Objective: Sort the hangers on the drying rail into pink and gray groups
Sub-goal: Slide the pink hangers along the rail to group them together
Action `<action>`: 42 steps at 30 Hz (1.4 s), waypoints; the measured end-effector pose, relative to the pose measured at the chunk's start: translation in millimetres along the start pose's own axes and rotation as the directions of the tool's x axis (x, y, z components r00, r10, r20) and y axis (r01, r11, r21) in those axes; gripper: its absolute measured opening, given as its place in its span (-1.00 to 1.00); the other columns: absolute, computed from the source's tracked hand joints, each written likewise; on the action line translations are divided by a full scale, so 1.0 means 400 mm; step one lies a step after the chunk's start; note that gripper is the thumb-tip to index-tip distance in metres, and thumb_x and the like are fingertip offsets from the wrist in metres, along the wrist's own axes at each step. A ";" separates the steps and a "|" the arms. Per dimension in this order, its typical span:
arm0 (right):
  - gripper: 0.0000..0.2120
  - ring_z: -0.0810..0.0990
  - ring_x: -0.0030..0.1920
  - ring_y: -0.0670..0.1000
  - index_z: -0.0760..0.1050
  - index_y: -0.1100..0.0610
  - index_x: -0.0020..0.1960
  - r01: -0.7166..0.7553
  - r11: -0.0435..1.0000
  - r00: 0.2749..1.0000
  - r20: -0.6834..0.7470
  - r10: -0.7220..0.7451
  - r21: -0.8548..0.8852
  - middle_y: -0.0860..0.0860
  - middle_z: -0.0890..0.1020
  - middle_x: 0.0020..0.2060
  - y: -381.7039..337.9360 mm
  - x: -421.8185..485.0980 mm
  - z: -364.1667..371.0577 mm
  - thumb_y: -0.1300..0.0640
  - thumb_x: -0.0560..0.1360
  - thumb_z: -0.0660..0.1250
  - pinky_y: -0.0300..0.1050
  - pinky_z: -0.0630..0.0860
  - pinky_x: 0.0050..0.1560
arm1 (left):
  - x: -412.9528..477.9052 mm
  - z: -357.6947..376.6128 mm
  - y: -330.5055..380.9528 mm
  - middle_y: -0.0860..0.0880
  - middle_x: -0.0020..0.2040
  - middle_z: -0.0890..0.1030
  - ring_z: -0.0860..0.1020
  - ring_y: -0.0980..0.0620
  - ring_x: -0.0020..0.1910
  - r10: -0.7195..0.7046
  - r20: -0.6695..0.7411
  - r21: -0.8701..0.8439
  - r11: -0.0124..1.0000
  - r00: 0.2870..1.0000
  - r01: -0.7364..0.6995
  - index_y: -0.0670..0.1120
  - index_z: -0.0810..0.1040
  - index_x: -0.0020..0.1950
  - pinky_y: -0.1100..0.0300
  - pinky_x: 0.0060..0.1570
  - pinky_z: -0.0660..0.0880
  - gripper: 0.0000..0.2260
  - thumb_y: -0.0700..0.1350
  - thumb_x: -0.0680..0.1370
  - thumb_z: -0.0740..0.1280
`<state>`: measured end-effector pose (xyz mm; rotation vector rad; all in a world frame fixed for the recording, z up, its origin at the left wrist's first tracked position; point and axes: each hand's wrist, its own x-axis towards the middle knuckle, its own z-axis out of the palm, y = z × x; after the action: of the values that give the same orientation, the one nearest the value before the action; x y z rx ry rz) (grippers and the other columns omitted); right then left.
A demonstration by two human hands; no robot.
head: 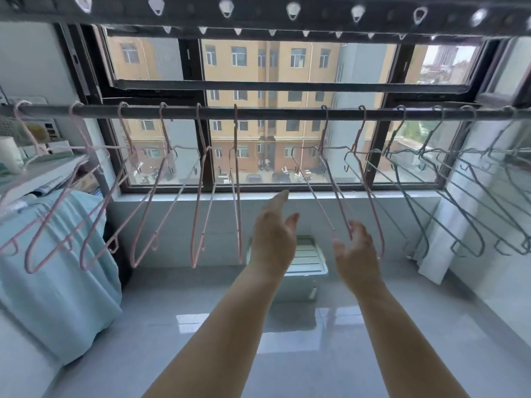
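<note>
Now both hands are up under the rail [273, 113]: left hand [273, 234] spread and empty, right hand [356, 254] loosely open, its fingertips at a pink hanger's [338, 198] lower end. Other pink hangers [198, 211] hang toward nine o'clock, gray hangers [459, 208] toward three.

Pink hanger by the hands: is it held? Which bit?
Left hand holds nothing. Right hand meets the pink hanger at its bottom corner; grip unclear.
</note>
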<state>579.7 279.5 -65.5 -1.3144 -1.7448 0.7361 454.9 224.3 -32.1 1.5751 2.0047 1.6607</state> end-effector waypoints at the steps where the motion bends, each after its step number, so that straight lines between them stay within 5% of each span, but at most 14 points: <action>1: -0.65 0.44 0.20 0.15 0.31 0.25 0.31 -0.024 0.999 0.997 0.075 0.022 0.023 0.21 0.49 0.17 0.014 0.000 -0.003 0.28 0.53 0.17 -0.18 0.31 0.10 | -0.001 0.031 0.006 -0.14 0.31 0.47 0.43 -0.06 0.29 -0.060 0.101 -0.014 0.998 0.993 0.062 -0.16 0.33 0.37 0.16 0.30 0.33 -0.60 -0.19 0.54 0.26; 6: -0.73 0.59 -0.07 0.00 0.50 0.15 0.13 0.049 0.988 0.981 0.177 -0.075 0.146 0.02 0.63 -0.14 0.048 -0.020 -0.017 0.35 0.52 0.15 -0.47 0.41 -0.13 | 0.016 0.140 0.022 -0.20 0.30 0.47 0.44 -0.14 0.28 -0.231 0.382 0.049 0.972 0.895 0.229 -0.15 0.31 0.38 0.10 0.24 0.34 -0.62 -0.07 0.59 0.17; 8: -0.79 0.62 -0.07 -0.01 0.51 0.05 0.06 0.090 0.979 0.974 0.186 -0.125 0.185 0.03 0.65 -0.13 0.045 -0.022 -0.021 0.29 0.53 0.20 -0.33 0.49 -0.04 | 0.019 0.158 0.032 -0.18 0.27 0.50 0.48 -0.12 0.23 -0.235 0.384 -0.037 0.962 0.893 0.269 -0.16 0.36 0.33 0.16 0.22 0.37 -0.67 -0.09 0.59 0.18; 12: -0.75 0.62 -0.03 0.14 0.55 0.00 0.09 0.141 0.970 0.966 0.186 -0.179 0.200 0.18 0.66 -0.09 0.035 -0.019 -0.023 0.26 0.53 0.22 0.15 0.53 0.06 | 0.024 0.163 0.047 -0.13 0.19 0.57 0.52 -0.10 0.16 -0.296 0.360 -0.239 0.887 0.885 0.394 -0.17 0.41 0.23 -0.08 0.24 0.43 -0.77 -0.20 0.58 0.18; 16: -0.60 0.65 -0.04 0.00 0.53 -0.26 -0.01 0.164 0.962 0.967 0.157 -0.201 0.218 0.02 0.69 -0.12 0.026 -0.027 -0.015 0.27 0.53 0.22 0.03 0.56 0.10 | 0.025 0.142 0.034 -0.03 0.07 0.58 0.54 0.05 -0.02 -0.298 0.390 -0.372 0.815 0.871 0.445 -0.11 0.41 0.14 0.05 0.01 0.52 -0.84 -0.25 0.58 0.17; 21: -0.67 0.64 0.01 -0.05 0.51 0.00 0.22 0.150 0.959 0.966 0.173 -0.194 0.240 -0.03 0.69 -0.06 0.008 -0.032 0.014 0.29 0.53 0.22 0.06 0.53 0.17 | 0.029 0.106 0.014 -0.01 0.00 0.58 0.54 0.03 -0.04 -0.286 0.335 -0.446 0.791 0.898 0.419 -0.11 0.41 0.10 0.05 0.05 0.50 -0.85 -0.28 0.56 0.20; 28: -0.62 0.64 -0.04 -0.05 0.50 -0.05 0.23 0.135 0.958 0.967 0.178 -0.183 0.252 -0.03 0.69 -0.08 -0.028 -0.058 0.061 0.31 0.50 0.25 0.03 0.55 0.13 | 0.018 0.057 -0.024 0.10 -0.06 0.59 0.57 0.18 -0.10 -0.283 0.304 -0.444 0.803 0.910 0.398 -0.09 0.42 0.13 0.09 0.05 0.52 -0.83 -0.27 0.57 0.19; 36: -0.63 0.62 0.00 -0.12 0.48 0.01 0.27 0.087 0.977 0.974 0.189 -0.125 0.196 -0.08 0.68 -0.03 -0.058 -0.098 0.113 0.28 0.51 0.26 -0.09 0.54 0.14 | 0.006 0.006 -0.056 0.03 0.01 0.61 0.56 0.07 0.06 -0.327 0.315 -0.387 0.813 0.891 0.436 -0.05 0.42 0.13 -0.01 0.19 0.48 -0.80 -0.27 0.56 0.19; 42: -0.67 0.62 0.02 -0.03 0.48 0.02 0.27 0.074 0.981 0.979 0.173 -0.106 0.180 0.00 0.68 -0.02 -0.080 -0.123 0.134 0.23 0.53 0.24 0.03 0.54 0.13 | -0.004 -0.017 -0.072 -0.08 0.09 0.61 0.56 0.00 0.11 -0.325 0.314 -0.386 0.814 0.892 0.433 -0.02 0.42 0.08 0.05 0.16 0.50 -0.82 -0.27 0.56 0.20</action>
<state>523.9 224.3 -78.6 -1.0715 -1.8251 0.9582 433.3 222.4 -52.3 1.0601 1.5389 1.5408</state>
